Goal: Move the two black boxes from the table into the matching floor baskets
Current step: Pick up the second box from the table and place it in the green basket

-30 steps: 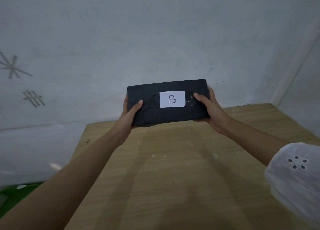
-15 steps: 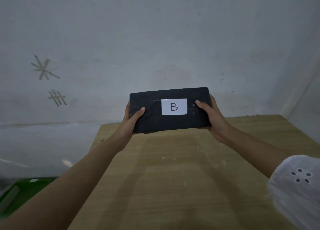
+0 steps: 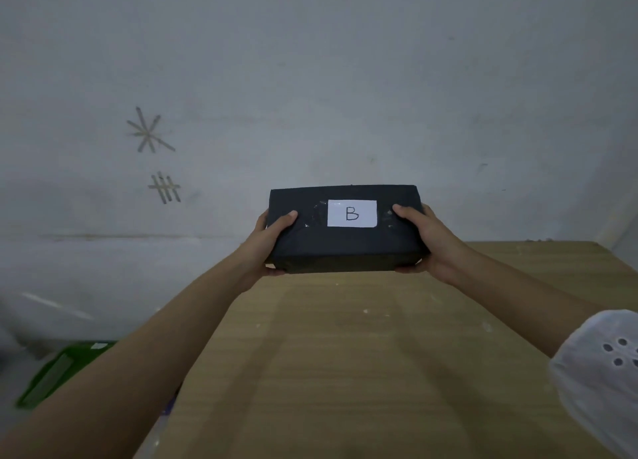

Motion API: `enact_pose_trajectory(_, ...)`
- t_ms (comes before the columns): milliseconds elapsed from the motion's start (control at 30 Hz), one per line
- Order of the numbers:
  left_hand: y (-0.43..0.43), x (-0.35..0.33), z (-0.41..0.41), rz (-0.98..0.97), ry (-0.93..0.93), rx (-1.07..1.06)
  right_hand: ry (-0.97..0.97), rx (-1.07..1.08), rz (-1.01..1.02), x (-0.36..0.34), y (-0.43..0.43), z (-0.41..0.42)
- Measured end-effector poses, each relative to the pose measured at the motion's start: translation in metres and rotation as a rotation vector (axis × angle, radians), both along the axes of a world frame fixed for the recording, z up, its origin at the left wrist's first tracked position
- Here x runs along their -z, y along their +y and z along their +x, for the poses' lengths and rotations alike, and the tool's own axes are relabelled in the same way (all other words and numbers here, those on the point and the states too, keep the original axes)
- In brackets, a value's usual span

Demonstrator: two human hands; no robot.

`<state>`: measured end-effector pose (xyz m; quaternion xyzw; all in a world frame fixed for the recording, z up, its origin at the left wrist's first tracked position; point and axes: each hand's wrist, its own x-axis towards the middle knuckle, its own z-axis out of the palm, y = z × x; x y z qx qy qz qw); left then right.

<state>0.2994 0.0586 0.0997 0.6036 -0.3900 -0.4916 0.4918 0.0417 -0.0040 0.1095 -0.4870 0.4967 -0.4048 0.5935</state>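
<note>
A black box [image 3: 345,248] with a white paper label marked "B" is held in the air above the far part of the wooden table [image 3: 362,372]. My left hand [image 3: 272,237] grips its left end, thumb on top. My right hand [image 3: 423,241] grips its right end the same way. A green floor basket [image 3: 51,375] shows partly at the lower left, beyond the table's left edge. The second black box is not in view.
A grey-white wall [image 3: 310,78] stands right behind the table, with tape marks on its left part. The table's left edge runs diagonally down past my left forearm. A white sleeve covers my right upper arm at the lower right.
The view has swung left and downward: the box sits further right and lower in frame, and more of the green basket shows. Both hands keep the same grip.
</note>
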Motion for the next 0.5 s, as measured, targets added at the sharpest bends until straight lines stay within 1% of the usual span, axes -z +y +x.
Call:
enact_pose_trajectory(133, 0.009, -0.002, 0.063, 0.006, -0.015, 0.032, 0.009, 0.024, 0.013, -0.001, 0.014, 0.062)
enact_pose_trajectory(333, 0.032, -0.004, 0.18, 0.024, -0.058, 0.079, -0.041, 0.081, 0.051, 0.013, 0.049, 0.179)
enact_pose_trajectory(500, 0.06, 0.0, 0.257, 0.075, -0.038, 0.067, -0.026, 0.069, 0.078, 0.02, 0.081, 0.254)
